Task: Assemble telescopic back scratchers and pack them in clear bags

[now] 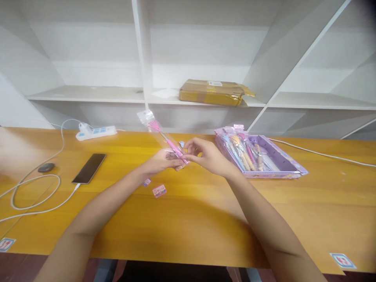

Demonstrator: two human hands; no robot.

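A pink back scratcher (173, 146) with a hand-shaped head and a metal rod lies in a clear plastic bag (146, 116), tilted with its head up and to the left. My left hand (160, 161) is closed round the bagged handle from below. At the handle's lower end, the thumb and fingers of my right hand (207, 154) pinch the bagged back scratcher. Behind my hands a small blue hand-shaped head (181, 144) shows; whatever it belongs to is hidden. A small pink printed card (159, 191) lies below my left hand, near a partly covered purple card (146, 182).
To the right, a purple display box (274, 174) holds several bagged back scratchers (242, 152). A phone (89, 168) on a white cable, a black object (46, 167) and a power strip (96, 132) lie left. A taped carton (211, 92) sits on the shelf behind.
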